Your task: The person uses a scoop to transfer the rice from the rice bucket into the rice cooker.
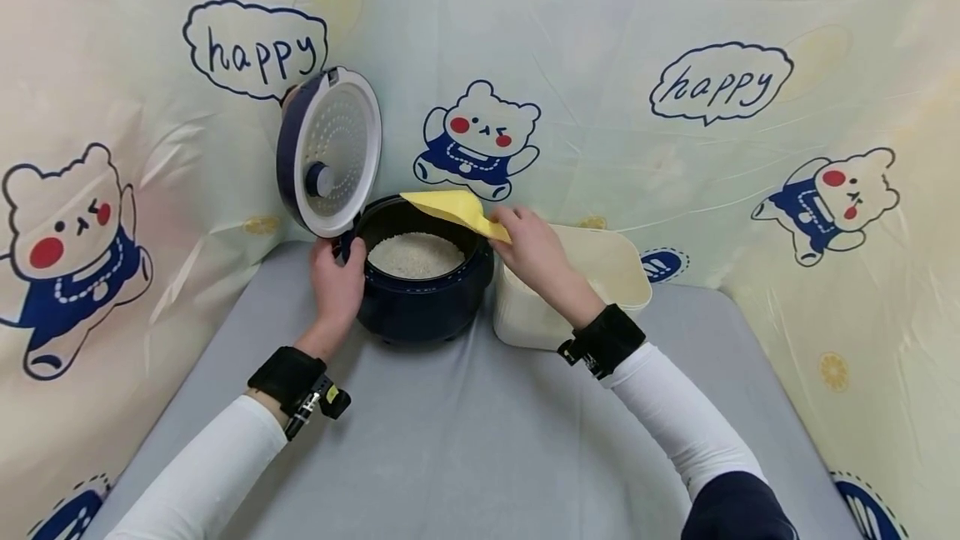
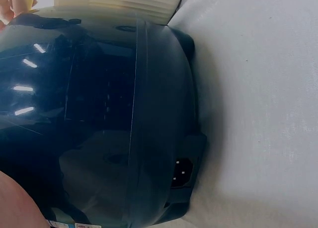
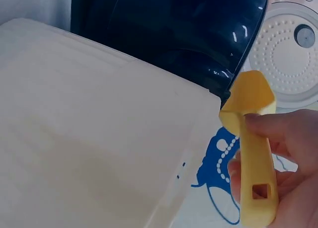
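A dark blue rice cooker point(image 1: 420, 307) stands with its lid point(image 1: 341, 148) raised at the left. White rice point(image 1: 417, 256) lies inside the pot. My left hand point(image 1: 337, 286) grips the cooker at its hinge side, just below the lid, thumb toward the pot. In the left wrist view only a bit of that hand shows beside the cooker's glossy wall point(image 2: 99, 114). My right hand point(image 1: 534, 252) holds a yellow scoop point(image 1: 453, 207) by its handle, its head over the pot's far rim. In the right wrist view, the thumb lies on the scoop's handle point(image 3: 256, 163).
A cream plastic bin point(image 1: 532, 319) stands close to the cooker's right, under my right forearm. Grey cloth point(image 1: 480, 440) covers the table. A printed curtain point(image 1: 600, 15) hangs behind. The cooker's power socket point(image 2: 182, 172) faces the left wrist camera.
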A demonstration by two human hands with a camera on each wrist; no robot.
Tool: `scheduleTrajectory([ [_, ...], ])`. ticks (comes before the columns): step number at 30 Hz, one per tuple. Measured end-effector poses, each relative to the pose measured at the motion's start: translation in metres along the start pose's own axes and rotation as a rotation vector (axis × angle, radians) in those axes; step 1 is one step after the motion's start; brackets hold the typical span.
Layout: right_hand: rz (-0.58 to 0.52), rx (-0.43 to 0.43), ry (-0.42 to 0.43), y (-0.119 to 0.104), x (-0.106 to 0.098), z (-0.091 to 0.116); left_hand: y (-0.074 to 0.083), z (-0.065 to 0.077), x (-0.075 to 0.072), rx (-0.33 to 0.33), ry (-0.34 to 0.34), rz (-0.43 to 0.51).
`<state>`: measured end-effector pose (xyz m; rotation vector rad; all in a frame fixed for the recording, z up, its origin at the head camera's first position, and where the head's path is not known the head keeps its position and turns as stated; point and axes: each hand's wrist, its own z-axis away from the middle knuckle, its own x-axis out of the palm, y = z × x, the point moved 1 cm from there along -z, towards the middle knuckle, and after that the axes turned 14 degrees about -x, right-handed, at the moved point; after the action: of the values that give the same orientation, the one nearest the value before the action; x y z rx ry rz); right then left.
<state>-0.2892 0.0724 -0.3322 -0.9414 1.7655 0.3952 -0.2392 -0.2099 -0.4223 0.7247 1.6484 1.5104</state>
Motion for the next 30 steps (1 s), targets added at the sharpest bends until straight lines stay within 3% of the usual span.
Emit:
scheduleTrajectory([
  [12, -0.429, 0.232, 0.014, 0.024, -0.008, 0.026, -0.003, 0.0, 0.001, 0.005, -0.003, 0.011],
  [16, -0.525, 0.296, 0.034, 0.031, -0.013, 0.037, -0.002, 0.001, 0.0, -0.006, -0.012, 0.01],
  [24, -0.551, 0.354, 0.069, 0.049, -0.03, 0.066, -0.001, 0.0, 0.0, -0.028, -0.01, 0.003],
  [30, -0.484, 0.369, 0.049, 0.067, -0.047, 0.095, -0.002, -0.001, 0.001, -0.028, -0.008, 0.002],
])
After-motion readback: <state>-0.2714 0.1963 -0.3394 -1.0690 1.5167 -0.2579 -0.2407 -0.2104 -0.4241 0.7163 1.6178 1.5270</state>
